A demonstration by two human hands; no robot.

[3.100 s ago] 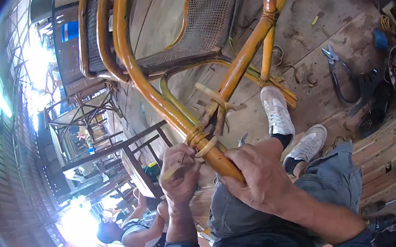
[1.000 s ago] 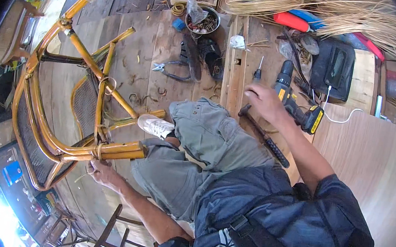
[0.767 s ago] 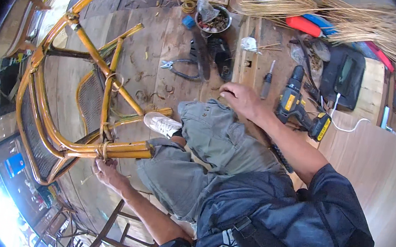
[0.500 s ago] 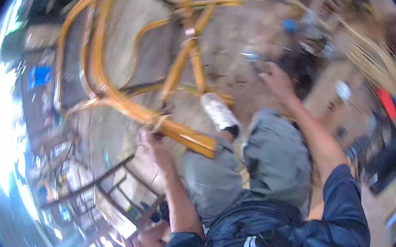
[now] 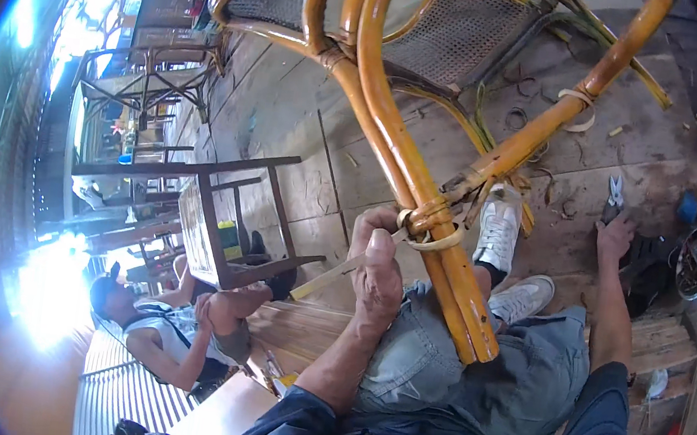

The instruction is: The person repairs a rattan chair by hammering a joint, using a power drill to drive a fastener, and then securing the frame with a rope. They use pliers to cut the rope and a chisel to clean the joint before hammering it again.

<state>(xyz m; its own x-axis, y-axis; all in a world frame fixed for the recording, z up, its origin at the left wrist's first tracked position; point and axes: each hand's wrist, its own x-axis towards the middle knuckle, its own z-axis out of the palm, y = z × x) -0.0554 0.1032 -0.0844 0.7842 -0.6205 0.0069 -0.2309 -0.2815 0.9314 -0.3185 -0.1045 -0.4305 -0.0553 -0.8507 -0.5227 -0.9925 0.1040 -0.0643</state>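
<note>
A glossy yellow-brown rattan chair (image 5: pixel 397 148) with woven cane panels lies tipped before me, two of its poles ending over my lap. Around their joint loops a pale cane strip (image 5: pixel 439 240), one tail of it running out past my thumb. My left hand (image 5: pixel 374 276) pinches this strip close against the joint. Off to the right, near the floor, my right hand (image 5: pixel 615 238) is closed around a pair of pliers (image 5: pixel 616 193) with silver jaws pointing away. A second loose cane loop (image 5: pixel 582 111) hangs on the slanting pole farther up.
A person (image 5: pixel 191 320) sits at the left beside a dark wooden frame (image 5: pixel 233 213). At right stand a bowl of small things (image 5: pixel 693 265) and a blue object (image 5: pixel 687 207). Cane scraps lie on the plank floor (image 5: pixel 320 163). My shoes (image 5: pixel 499 230) are under the chair.
My view has swung, bringing the chair's joint and the seated person into clearer sight. My left hand stays at the joint; my right hand still has the pliers, off to the right.
</note>
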